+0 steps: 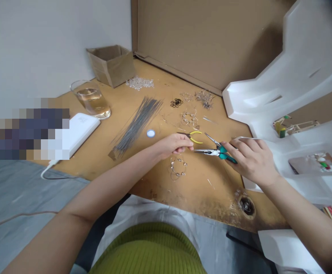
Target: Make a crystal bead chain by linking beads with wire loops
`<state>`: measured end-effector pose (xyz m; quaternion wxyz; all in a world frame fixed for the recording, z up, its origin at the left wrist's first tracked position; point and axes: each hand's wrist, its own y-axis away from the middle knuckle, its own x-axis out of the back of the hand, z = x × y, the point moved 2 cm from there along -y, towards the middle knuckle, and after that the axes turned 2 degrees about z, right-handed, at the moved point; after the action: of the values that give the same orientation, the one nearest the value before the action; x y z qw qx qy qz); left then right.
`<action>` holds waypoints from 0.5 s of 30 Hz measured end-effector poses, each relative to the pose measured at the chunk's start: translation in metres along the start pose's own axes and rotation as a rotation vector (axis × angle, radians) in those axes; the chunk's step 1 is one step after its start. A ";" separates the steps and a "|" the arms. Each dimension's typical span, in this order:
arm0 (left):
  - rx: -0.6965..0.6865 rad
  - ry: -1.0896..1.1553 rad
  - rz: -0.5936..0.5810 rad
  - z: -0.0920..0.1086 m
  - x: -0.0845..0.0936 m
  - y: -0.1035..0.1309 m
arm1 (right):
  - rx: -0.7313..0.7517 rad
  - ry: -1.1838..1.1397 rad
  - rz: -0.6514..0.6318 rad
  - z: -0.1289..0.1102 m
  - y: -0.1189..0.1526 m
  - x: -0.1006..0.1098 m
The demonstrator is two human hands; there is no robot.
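Observation:
My left hand (177, 145) is closed in a pinch on what looks like a thin wire, mostly hidden by the fingers. Just below it is a wire ring with clear beads (178, 167); I cannot tell whether the pinched wire belongs to it. My right hand (253, 160) grips long-nose pliers (211, 152) with green handles, their tips close to my left fingertips. Beside them, another tool with slim metal jaws (212, 139) reaches under my right hand. Yellow-handled pliers (196, 137) lie behind my left hand.
A bundle of straight wires (138, 125) lies left of a small round white disc (150, 133). Farther back are clear beads (140, 82), black loops (176, 103) and more beaded wire (188, 118). A glass of liquid (91, 101), power bank (78, 133), cardboard box (111, 68) and white foam (240, 99) surround these.

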<state>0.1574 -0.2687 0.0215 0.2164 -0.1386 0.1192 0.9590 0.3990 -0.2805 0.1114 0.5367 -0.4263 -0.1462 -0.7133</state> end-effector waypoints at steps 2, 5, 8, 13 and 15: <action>0.009 0.026 -0.015 0.000 0.000 0.000 | 0.011 -0.011 -0.001 0.000 -0.001 0.000; 0.018 0.051 -0.027 -0.001 0.000 0.000 | 0.025 -0.011 0.004 -0.001 -0.001 0.000; 0.034 0.081 -0.034 -0.001 0.000 0.000 | 0.015 -0.035 0.006 -0.001 -0.001 0.000; 0.078 0.166 -0.067 -0.001 0.000 0.000 | -0.018 -0.039 0.024 -0.001 0.001 0.000; 0.095 0.185 -0.082 -0.001 -0.001 0.000 | -0.017 -0.012 0.026 -0.001 0.001 0.000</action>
<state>0.1578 -0.2693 0.0213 0.2500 -0.2211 0.1783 0.9257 0.3999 -0.2814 0.1107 0.5414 -0.4371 -0.1378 -0.7049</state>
